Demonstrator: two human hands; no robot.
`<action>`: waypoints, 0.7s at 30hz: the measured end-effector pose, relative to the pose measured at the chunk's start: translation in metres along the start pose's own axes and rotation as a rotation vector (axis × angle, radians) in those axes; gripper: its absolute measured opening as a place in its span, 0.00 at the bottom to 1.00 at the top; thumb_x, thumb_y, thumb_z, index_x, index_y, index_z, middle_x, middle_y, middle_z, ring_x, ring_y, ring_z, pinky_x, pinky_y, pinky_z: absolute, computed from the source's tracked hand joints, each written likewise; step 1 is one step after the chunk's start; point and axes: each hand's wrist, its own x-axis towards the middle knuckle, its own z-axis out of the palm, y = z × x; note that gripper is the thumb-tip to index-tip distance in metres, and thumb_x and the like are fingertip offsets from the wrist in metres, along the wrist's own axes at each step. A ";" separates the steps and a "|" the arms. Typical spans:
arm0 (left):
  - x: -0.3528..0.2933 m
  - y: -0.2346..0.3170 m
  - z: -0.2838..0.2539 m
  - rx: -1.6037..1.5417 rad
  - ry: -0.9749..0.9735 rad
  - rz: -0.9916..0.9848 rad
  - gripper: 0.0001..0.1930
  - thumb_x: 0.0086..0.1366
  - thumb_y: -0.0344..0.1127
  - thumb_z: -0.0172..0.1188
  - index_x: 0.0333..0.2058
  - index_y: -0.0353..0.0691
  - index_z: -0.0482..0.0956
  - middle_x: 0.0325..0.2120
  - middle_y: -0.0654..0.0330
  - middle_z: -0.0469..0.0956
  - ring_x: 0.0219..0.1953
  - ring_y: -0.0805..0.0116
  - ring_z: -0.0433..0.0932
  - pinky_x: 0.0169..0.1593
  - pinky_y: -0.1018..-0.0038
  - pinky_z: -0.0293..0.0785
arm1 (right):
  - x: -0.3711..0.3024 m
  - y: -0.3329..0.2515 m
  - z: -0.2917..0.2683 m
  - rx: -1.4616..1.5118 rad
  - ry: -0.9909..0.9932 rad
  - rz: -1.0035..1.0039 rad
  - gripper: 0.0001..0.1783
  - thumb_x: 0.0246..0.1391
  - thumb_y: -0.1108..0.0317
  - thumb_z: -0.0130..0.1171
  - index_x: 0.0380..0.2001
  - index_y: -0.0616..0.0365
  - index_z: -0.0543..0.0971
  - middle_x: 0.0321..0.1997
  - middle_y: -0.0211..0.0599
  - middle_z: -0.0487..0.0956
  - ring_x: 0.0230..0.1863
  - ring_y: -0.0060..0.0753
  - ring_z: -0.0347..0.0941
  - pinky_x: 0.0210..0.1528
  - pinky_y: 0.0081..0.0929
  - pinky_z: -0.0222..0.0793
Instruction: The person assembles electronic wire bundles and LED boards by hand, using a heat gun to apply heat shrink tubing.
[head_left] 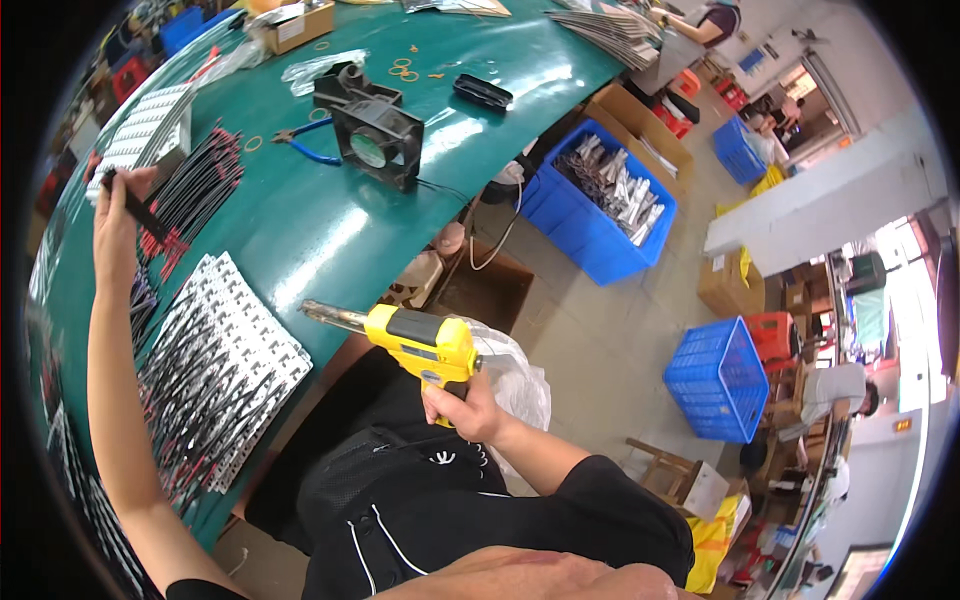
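Note:
My right hand (pixel 468 408) is wrapped round the grip of a yellow heat gun (pixel 425 342), which has a black top and a long metal nozzle pointing left over the table's edge. At the far left, my left hand (pixel 117 215) is closed on a dark strip (pixel 146 216) whose exact kind I cannot make out. That hand is beside a bundle of black and red wires (pixel 205 190). Nearer to me, white slotted trays (pixel 245 310) lie on the table, with many black wires (pixel 200 385) across them.
On the green table (pixel 290 235) stand a black fan (pixel 376 145), blue-handled pliers (pixel 315 150), a black case (pixel 482 93) and rubber bands (pixel 403 70). Blue crates (pixel 590 215) and a cardboard box (pixel 492 285) sit to the right of the table. Other people work farther off.

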 end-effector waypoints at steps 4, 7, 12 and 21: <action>0.001 -0.011 0.003 -0.205 -0.109 -0.128 0.11 0.71 0.37 0.40 0.42 0.37 0.68 0.36 0.57 0.74 0.47 0.65 0.73 0.60 0.66 0.62 | 0.000 0.004 -0.003 -0.040 -0.010 -0.033 0.08 0.51 0.70 0.54 0.32 0.64 0.73 0.19 0.29 0.73 0.17 0.17 0.68 0.20 0.17 0.63; 0.015 -0.033 -0.005 -0.260 -0.121 -0.134 0.10 0.70 0.37 0.42 0.41 0.38 0.68 0.35 0.58 0.73 0.45 0.64 0.73 0.60 0.66 0.62 | -0.001 0.004 -0.005 -0.032 -0.006 -0.045 0.08 0.51 0.70 0.54 0.32 0.64 0.73 0.19 0.29 0.72 0.17 0.17 0.68 0.20 0.17 0.64; 0.053 -0.067 -0.042 0.020 0.134 -0.131 0.10 0.70 0.39 0.43 0.41 0.41 0.69 0.37 0.58 0.76 0.45 0.69 0.72 0.51 0.75 0.66 | -0.006 -0.003 -0.005 -0.001 -0.013 -0.044 0.09 0.52 0.72 0.52 0.35 0.65 0.72 0.21 0.30 0.72 0.18 0.17 0.68 0.21 0.17 0.64; 0.079 0.037 -0.063 0.409 0.245 0.205 0.14 0.69 0.39 0.46 0.42 0.34 0.73 0.35 0.59 0.76 0.41 0.73 0.75 0.50 0.76 0.69 | -0.007 0.001 -0.012 0.049 0.022 -0.029 0.10 0.52 0.73 0.52 0.38 0.65 0.70 0.21 0.30 0.71 0.18 0.17 0.67 0.21 0.17 0.65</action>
